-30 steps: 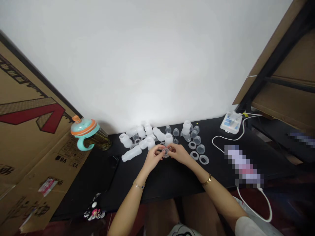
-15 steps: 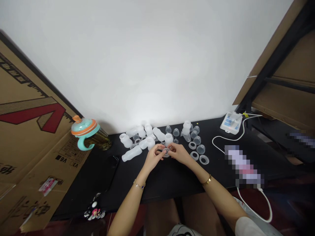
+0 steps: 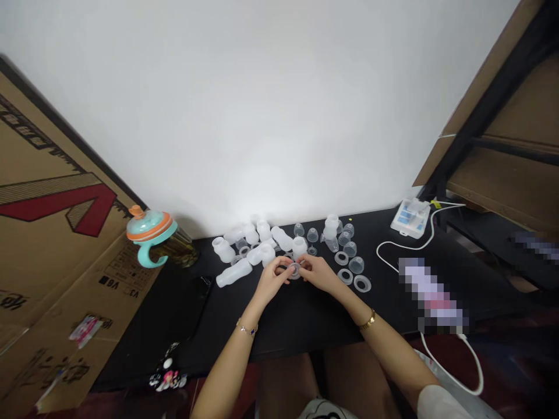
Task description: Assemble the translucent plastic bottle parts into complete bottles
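Between my two hands, just above the black table, is a small translucent bottle collar ring. My left hand grips its left side with thumb and fingers. On the opposite side, my right hand pinches the same ring. Right behind my fingers stands a white bottle. Several more white bottles, some upright and some lying, such as this one, are clustered to the left. Loose collar rings and clear domed caps lie to the right of my right hand. Fine detail inside the held ring is too small to make out.
A teal and orange lidded jug stands at the left by a cardboard box. A dark phone-like slab lies near it. To the right are a white plastic case, a white cable and a blurred-out object.
Both hands stay in nearly the same place around the ring, with only slight finger movement. The bottles, caps and other rings have not moved.
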Tool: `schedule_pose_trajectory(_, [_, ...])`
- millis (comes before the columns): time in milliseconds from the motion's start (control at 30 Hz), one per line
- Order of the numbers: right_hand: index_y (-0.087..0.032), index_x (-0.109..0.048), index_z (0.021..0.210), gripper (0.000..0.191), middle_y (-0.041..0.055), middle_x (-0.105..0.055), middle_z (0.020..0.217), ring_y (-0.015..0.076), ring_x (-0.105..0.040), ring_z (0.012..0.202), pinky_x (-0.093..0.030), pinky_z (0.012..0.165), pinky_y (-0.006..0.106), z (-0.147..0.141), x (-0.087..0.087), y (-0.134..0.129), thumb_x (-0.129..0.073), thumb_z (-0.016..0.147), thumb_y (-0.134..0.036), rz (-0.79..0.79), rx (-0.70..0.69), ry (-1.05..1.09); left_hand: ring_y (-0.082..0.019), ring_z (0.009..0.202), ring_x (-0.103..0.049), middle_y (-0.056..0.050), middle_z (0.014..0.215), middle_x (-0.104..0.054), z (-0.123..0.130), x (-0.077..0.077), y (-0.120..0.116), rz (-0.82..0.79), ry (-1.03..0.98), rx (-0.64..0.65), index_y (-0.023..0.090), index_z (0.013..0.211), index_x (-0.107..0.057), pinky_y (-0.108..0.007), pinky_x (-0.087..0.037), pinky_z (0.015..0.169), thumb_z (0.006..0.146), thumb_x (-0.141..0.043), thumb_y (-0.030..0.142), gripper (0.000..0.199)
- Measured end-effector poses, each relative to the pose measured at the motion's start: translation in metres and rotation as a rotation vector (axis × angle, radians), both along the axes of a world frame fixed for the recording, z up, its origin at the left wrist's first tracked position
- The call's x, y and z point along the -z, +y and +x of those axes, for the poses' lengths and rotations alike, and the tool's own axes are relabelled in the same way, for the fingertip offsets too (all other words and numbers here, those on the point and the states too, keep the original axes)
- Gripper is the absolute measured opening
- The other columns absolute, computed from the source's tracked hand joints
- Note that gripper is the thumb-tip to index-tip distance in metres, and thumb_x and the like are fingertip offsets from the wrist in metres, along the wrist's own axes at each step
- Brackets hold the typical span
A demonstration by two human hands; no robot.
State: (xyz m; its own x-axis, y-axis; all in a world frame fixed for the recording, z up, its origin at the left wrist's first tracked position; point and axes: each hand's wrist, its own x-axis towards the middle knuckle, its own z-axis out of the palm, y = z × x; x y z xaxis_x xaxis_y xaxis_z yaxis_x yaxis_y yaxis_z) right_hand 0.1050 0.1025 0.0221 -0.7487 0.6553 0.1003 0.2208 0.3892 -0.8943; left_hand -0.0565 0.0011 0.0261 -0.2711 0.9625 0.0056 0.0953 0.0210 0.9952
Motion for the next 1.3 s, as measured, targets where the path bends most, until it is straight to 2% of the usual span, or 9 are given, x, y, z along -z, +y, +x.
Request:
schedule_pose_trajectory(467, [-0.018,-0.068,0.092,0.015,0.0000,-0.071,0.071,0.0137,-0.064,0.060,-0.046,0.058,0.021,-0.0004,-0.0018,-0.0007,-0.065,0.085,-0.031,0.001,0.014,0.033,-0.014,0.072,-0.066,-0.007,0.098,-0.069,0.0016,-0.0024,0.0000,-0.001,0.004,-0.006,0.016,0.100,-0.066,-0.022,-0.056,0.056,0.079,-0.074,0.052,0.042])
schedule_pose_trajectory(933, [-0.018,-0.069,0.085,0.010,-0.0023,-0.065,0.063,0.0121,-0.058,0.058,-0.042,0.056,0.021,-0.0006,-0.0050,-0.0022,-0.068,0.079,-0.025,0.032,0.052,0.046,-0.013,0.071,-0.063,-0.006,0.096,-0.066,0.0019,-0.0019,-0.0009,0.010,0.006,0.025,0.016,0.100,-0.065,-0.021,-0.056,0.056,0.081,-0.073,0.052,0.041])
schedule_pose_trajectory(1300, [-0.018,-0.068,0.084,0.008,-0.0029,-0.064,0.061,0.0125,-0.059,0.056,-0.042,0.053,0.020,-0.0006,-0.0075,-0.0031,-0.067,0.077,-0.023,-0.056,0.050,0.057,-0.014,0.072,-0.066,-0.005,0.094,-0.067,0.0020,-0.0031,-0.0018,0.011,-0.005,0.043,0.017,0.101,-0.066,-0.023,-0.056,0.057,0.081,-0.073,0.051,0.040])
